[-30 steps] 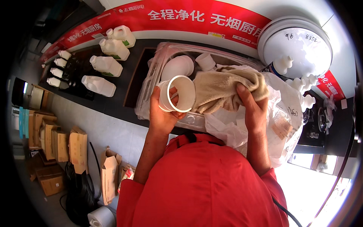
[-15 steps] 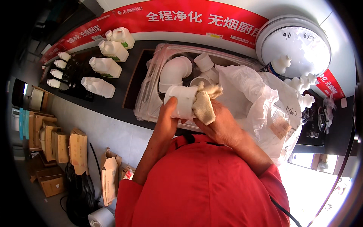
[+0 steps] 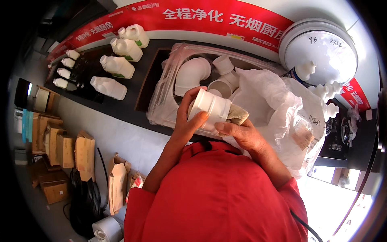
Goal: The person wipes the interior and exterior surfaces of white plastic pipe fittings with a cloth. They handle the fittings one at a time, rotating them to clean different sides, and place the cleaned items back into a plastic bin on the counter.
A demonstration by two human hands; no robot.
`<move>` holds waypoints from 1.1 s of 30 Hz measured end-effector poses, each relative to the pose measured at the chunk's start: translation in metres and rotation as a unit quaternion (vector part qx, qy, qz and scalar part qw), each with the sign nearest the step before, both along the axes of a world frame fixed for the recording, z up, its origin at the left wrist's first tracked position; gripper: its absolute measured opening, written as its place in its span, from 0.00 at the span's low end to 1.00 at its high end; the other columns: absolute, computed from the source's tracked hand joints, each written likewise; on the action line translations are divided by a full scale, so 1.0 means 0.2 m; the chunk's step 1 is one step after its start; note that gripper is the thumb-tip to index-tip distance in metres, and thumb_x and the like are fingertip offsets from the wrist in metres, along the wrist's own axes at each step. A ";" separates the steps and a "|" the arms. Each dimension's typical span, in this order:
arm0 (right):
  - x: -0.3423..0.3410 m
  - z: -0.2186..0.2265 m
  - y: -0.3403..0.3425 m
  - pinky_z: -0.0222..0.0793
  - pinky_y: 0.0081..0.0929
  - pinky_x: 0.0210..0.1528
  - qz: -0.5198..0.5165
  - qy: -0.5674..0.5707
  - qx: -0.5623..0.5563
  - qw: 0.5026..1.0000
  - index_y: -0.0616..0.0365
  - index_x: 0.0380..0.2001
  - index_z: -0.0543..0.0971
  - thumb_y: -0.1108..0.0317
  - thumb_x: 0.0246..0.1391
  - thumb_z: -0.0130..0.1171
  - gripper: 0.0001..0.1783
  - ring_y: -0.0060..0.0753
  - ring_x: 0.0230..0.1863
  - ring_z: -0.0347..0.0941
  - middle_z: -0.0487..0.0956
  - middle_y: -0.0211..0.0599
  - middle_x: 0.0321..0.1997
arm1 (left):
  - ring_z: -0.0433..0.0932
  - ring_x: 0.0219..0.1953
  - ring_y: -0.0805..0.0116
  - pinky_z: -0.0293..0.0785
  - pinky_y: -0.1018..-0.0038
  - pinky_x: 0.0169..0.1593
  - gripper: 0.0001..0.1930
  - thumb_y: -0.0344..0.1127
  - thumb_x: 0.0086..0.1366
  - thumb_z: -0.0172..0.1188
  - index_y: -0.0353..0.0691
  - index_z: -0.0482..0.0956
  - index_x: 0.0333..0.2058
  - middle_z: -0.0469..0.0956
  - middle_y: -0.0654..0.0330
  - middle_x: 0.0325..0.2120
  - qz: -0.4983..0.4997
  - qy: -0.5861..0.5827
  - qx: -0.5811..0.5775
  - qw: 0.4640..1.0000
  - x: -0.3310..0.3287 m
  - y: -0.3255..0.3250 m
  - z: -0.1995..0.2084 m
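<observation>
A short white plastic pipe coupling (image 3: 213, 108) is held up in front of my chest. My left hand (image 3: 188, 123) is closed round its left end, thumb lying across the near side. On the other end, my right hand (image 3: 246, 135) grips a beige cloth (image 3: 238, 114), and its thumb presses the coupling's lower edge. The right fingers are mostly hidden behind the cloth and coupling. Just beyond is a plastic-wrapped basin (image 3: 158, 105) with a white pipe elbow (image 3: 192, 76) and a white branched pipe fitting (image 3: 223, 82) in it.
A crumpled white plastic bag (image 3: 264, 90) covers the basin's right side. White jugs (image 3: 109, 87) line the dark counter (image 3: 125, 106) at left. Round white lids (image 3: 318, 54) lean against the wall at right. Cardboard boxes (image 3: 84, 155) and a black hose coil (image 3: 82, 205) lie on the floor.
The coupling has been tilted and turned, with its left end raised. My left fingers now reach over its top. The cloth has moved right and lower behind it, along with my right hand.
</observation>
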State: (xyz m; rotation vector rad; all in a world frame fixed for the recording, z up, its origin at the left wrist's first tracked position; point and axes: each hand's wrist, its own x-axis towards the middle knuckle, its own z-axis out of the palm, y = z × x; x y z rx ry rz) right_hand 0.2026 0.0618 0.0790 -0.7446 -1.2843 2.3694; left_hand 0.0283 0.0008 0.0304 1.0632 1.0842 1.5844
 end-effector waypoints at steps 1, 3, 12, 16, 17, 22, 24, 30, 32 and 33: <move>-0.01 -0.01 -0.02 0.63 0.26 0.56 -0.023 0.036 0.004 0.999 0.65 0.54 0.66 0.69 0.50 0.61 0.29 0.29 0.53 0.68 0.73 0.34 0.50 | 0.67 0.52 0.70 0.63 0.73 0.54 0.38 0.52 0.54 0.65 0.40 0.61 0.58 0.67 0.60 0.50 -0.003 0.005 0.014 1.000 0.00 0.00 0.00; -0.01 -0.05 0.01 0.64 0.27 0.56 -0.046 0.081 -0.057 0.994 0.65 0.54 0.67 0.67 0.51 0.59 0.27 0.30 0.53 0.69 0.73 0.35 0.50 | 0.66 0.54 0.69 0.62 0.72 0.56 0.44 0.53 0.52 0.68 0.39 0.58 0.61 0.66 0.59 0.53 -0.033 0.010 0.037 0.999 -0.03 0.01 0.00; -0.02 -0.09 0.04 0.63 0.33 0.58 -0.011 0.222 -0.173 0.960 0.62 0.58 0.65 0.53 0.53 0.56 0.33 0.35 0.54 0.70 0.72 0.39 0.55 | 0.71 0.51 0.70 0.65 0.75 0.56 0.45 0.55 0.48 0.70 0.33 0.63 0.58 0.72 0.59 0.49 -0.008 -0.098 0.032 0.995 0.03 0.05 0.05; -0.02 -0.06 -0.01 0.67 0.35 0.52 -0.009 0.091 0.196 0.976 0.60 0.55 0.67 0.60 0.50 0.62 0.31 0.33 0.52 0.70 0.73 0.37 0.51 | 0.73 0.47 0.72 0.68 0.75 0.52 0.33 0.52 0.58 0.61 0.32 0.68 0.54 0.75 0.58 0.44 -0.003 -0.153 -0.028 0.988 0.06 0.05 0.04; -0.03 -0.07 -0.05 0.69 0.34 0.49 -0.003 0.070 0.174 0.982 0.60 0.52 0.69 0.67 0.48 0.63 0.27 0.33 0.47 0.72 0.74 0.37 0.46 | 0.74 0.45 0.71 0.68 0.74 0.51 0.30 0.51 0.60 0.59 0.33 0.69 0.53 0.75 0.58 0.43 -0.012 -0.156 -0.053 0.986 0.05 0.05 0.04; -0.05 -0.18 0.04 0.69 0.30 0.46 -0.043 -0.036 0.565 0.823 0.62 0.48 0.71 0.69 0.51 0.61 0.21 0.34 0.41 0.72 0.75 0.40 0.42 | 0.72 0.45 0.71 0.67 0.73 0.50 0.27 0.51 0.64 0.55 0.33 0.69 0.52 0.73 0.58 0.44 -0.001 -0.293 -0.127 0.948 0.08 0.04 -0.01; -0.06 -0.20 0.01 0.70 0.30 0.45 -0.101 0.004 0.396 0.913 0.62 0.48 0.71 0.66 0.52 0.62 0.21 0.33 0.41 0.72 0.76 0.38 0.41 | 0.71 0.49 0.70 0.66 0.72 0.53 0.30 0.51 0.63 0.56 0.33 0.65 0.55 0.72 0.57 0.47 -0.066 -0.276 -0.078 0.956 0.05 0.02 -0.01; -0.06 -0.14 0.06 0.69 0.25 0.42 -0.162 0.071 -0.055 0.983 0.64 0.50 0.69 0.55 0.59 0.50 0.24 0.25 0.43 0.71 0.74 0.35 0.45 | 0.66 0.57 0.66 0.61 0.68 0.59 0.37 0.48 0.61 0.60 0.34 0.56 0.62 0.66 0.55 0.54 -0.053 -0.253 -0.008 0.966 0.09 0.05 -0.10; -0.06 -0.15 0.05 0.69 0.25 0.42 -0.157 0.097 -0.090 0.979 0.63 0.50 0.70 0.56 0.59 0.51 0.23 0.25 0.43 0.71 0.75 0.35 0.44 | 0.66 0.57 0.67 0.61 0.68 0.59 0.36 0.49 0.62 0.59 0.34 0.56 0.61 0.67 0.55 0.54 -0.049 -0.293 0.007 0.955 0.11 0.06 -0.11; -0.06 -0.15 0.06 0.70 0.26 0.44 -0.108 0.109 -0.029 0.988 0.63 0.50 0.69 0.58 0.58 0.53 0.22 0.28 0.45 0.72 0.75 0.35 0.46 | 0.67 0.56 0.68 0.62 0.69 0.59 0.32 0.49 0.64 0.55 0.35 0.60 0.59 0.67 0.56 0.53 -0.058 -0.315 -0.003 0.947 0.13 0.06 -0.11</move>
